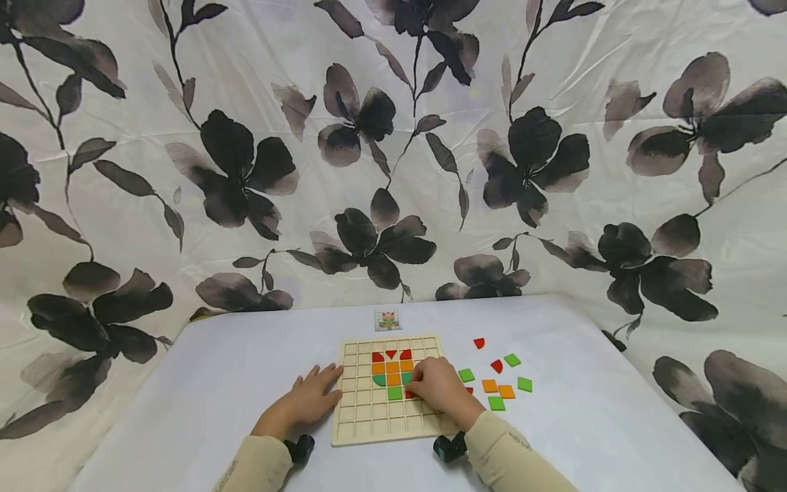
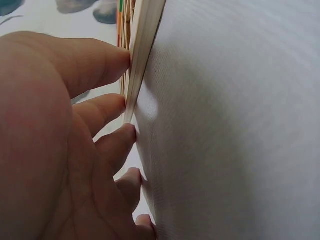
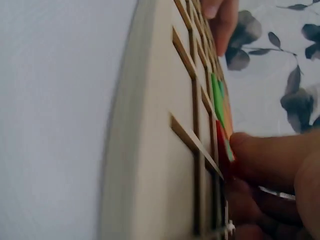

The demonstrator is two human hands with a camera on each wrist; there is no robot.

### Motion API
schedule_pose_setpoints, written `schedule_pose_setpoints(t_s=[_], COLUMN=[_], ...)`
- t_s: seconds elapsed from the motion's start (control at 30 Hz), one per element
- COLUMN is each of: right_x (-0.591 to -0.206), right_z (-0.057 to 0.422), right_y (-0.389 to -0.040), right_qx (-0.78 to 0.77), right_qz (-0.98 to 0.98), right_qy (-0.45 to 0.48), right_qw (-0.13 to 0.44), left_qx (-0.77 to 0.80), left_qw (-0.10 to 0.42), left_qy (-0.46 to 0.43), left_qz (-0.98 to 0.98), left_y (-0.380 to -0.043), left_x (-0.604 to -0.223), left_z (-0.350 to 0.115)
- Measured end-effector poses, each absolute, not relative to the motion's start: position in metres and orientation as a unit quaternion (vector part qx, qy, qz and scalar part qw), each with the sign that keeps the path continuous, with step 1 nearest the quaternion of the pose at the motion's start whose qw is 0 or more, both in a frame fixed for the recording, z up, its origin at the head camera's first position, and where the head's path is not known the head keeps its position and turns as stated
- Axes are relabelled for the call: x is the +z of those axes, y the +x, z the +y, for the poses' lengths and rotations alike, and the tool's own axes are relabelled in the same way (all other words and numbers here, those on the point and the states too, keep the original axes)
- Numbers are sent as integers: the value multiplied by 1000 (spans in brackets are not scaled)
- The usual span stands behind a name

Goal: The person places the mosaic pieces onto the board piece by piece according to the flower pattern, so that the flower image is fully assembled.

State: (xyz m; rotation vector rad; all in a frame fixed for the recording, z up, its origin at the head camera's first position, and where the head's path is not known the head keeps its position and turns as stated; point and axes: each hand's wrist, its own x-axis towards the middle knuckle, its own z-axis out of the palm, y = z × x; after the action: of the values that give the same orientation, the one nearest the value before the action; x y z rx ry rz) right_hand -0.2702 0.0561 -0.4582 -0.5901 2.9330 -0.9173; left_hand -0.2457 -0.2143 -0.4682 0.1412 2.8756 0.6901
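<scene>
A wooden grid board (image 1: 363,418) lies on the white table, with red, orange and green pieces set in its upper middle cells. My left hand (image 1: 306,398) rests at the board's left edge, thumb and fingertips against the wooden side (image 2: 142,45) in the left wrist view. Over the board's right half, my right hand (image 1: 439,385) pinches a small red piece (image 3: 223,148) between thumb and fingers, low at a cell beside a green square (image 1: 395,393). The fingers cover part of this red piece and some cells near it.
Right of the board lie several loose pieces: green squares (image 1: 525,384), orange squares (image 1: 507,391) and red curved-edge pieces (image 1: 479,343). A small pattern card (image 1: 387,320) lies behind the board. A flowered cloth (image 1: 369,171) hangs behind the table.
</scene>
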Motion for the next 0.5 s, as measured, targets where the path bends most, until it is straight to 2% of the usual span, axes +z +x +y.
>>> schedule_pose_setpoints(t_s=[0.23,0.5], right_x=[-452,-446], right_z=[66,62], right_y=[-268,-272], right_qx=[-267,-177], right_qz=[933,936], right_qy=[-239,-301], right_qw=[47,32], left_qx=[228,226], left_qw=[82,92], left_qy=[47,49], left_qz=[969,969], left_y=[-245,-245], left_x=[-470,-468], left_z=[-211,-213])
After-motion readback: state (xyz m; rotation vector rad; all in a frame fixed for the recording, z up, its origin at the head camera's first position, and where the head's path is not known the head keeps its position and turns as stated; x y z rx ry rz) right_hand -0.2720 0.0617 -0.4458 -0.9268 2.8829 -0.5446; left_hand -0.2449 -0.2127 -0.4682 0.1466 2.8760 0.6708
